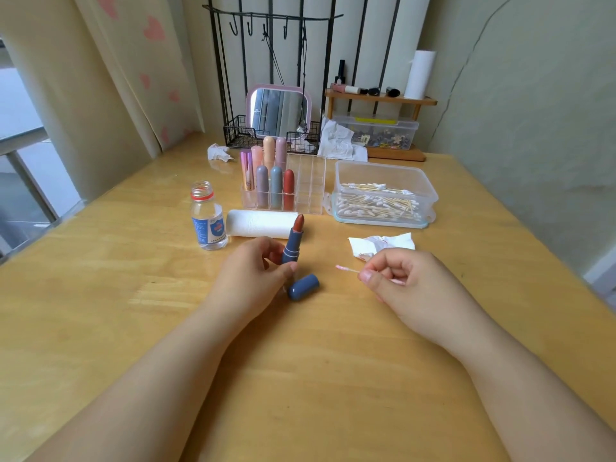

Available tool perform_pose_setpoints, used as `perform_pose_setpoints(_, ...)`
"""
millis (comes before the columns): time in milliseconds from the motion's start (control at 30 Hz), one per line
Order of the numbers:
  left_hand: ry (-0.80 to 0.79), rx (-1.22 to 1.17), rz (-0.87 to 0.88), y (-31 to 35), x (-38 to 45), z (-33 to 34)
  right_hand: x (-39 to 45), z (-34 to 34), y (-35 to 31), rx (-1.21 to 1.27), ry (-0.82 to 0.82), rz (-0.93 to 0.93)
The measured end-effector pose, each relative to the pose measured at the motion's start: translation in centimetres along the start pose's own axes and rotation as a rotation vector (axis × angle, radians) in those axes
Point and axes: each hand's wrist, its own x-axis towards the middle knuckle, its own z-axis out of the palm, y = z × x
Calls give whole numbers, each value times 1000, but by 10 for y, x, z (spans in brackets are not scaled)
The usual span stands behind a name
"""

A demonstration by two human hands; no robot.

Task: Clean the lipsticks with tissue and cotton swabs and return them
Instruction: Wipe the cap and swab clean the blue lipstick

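My left hand [256, 271] grips the base of an open blue lipstick [293, 243], its reddish-brown bullet pointing up and slightly right. The blue cap [303, 286] lies on the table just below that hand's fingers. My right hand [403, 278] pinches a cotton swab [346, 269] whose pink-stained tip points left toward the lipstick. A clear organiser [306, 191] behind holds several capped lipsticks [275, 188]. A used tissue [383, 245] lies by my right hand.
An open small bottle [208, 218] stands left of a tissue roll [261, 223]. A clear box of cotton swabs [383, 195] sits at the right. Crumpled tissues [338, 140], a mirror [278, 111], a wire rack and a wooden shelf line the back of the table.
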Motion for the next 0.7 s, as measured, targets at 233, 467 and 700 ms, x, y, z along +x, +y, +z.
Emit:
perform_pose_setpoints(233,-12,10,-87,-2,1,-2,-1,1,-3,-3,-5,-17)
perform_pose_setpoints(467,-30,15,-109,-1,0,-3,-3,3,-4,-12,-18,-10)
perform_pose_setpoints(700,-17,44,-118,2,-1,-3,-3,4,-5,-15,-15,-9)
